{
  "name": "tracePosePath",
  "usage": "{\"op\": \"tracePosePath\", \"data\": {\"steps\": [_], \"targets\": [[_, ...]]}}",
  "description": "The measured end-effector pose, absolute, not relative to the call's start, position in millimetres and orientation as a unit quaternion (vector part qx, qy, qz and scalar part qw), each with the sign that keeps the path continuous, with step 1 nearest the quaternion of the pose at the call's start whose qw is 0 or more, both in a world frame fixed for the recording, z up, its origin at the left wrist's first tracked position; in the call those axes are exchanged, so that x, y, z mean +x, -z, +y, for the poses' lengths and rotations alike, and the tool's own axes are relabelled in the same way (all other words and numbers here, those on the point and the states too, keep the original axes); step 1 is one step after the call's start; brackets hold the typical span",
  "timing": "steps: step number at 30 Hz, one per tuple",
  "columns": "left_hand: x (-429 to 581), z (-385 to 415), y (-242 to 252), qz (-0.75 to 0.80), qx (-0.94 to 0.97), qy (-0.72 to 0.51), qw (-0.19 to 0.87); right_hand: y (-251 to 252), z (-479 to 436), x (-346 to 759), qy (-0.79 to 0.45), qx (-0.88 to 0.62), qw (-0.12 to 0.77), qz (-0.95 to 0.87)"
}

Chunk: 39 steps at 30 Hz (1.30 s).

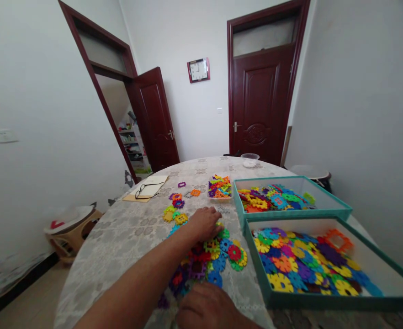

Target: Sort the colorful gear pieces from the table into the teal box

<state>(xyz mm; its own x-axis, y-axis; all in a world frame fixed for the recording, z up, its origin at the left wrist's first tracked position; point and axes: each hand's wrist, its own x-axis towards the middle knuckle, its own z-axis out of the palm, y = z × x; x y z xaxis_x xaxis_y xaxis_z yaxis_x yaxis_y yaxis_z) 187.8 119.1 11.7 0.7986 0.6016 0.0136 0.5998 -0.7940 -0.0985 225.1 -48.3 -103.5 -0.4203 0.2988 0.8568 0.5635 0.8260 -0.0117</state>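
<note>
My left hand (pixel 205 223) reaches across the table and rests, fingers curled down, on a flat cluster of joined colourful plastic gear pieces (pixel 218 258). What its fingertips grip is hidden. My right hand (pixel 210 307) lies at the near edge of the same cluster, knuckles up, its fingers hidden under the palm. A few loose gear pieces (pixel 174 211) lie just left of my left hand.
Two teal-rimmed boxes (pixel 328 211) of gear pieces stand at the right. A small heap of pieces (pixel 220 186) lies further back, with a clear bowl (pixel 250 159) beyond. Glasses on a notebook (pixel 147 188) lie at the far left. A stool (pixel 71 227) stands beside the table.
</note>
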Motion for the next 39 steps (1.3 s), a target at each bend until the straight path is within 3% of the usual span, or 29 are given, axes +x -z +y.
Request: {"op": "tracePosePath", "data": {"steps": [12, 16, 22, 30, 39], "targets": [[241, 152, 16, -0.348, -0.937, -0.026, 0.023, 98, -48, 238, 0.077, -0.313, 0.386, -0.864], [229, 140, 11, -0.349, -0.936, -0.029, 0.027, 104, -48, 238, 0.089, -0.299, 0.379, -0.871], [213, 104, -5, -0.349, -0.936, -0.049, 0.008, 115, -48, 229, 0.144, -0.261, 0.458, -0.837], [218, 58, -5, -0.384, -0.923, -0.029, -0.024, 118, -50, 224, 0.132, -0.253, 0.386, -0.877], [190, 49, -11, -0.336, -0.941, -0.025, -0.039, 104, -59, 228, 0.11, -0.248, 0.361, -0.892]]}}
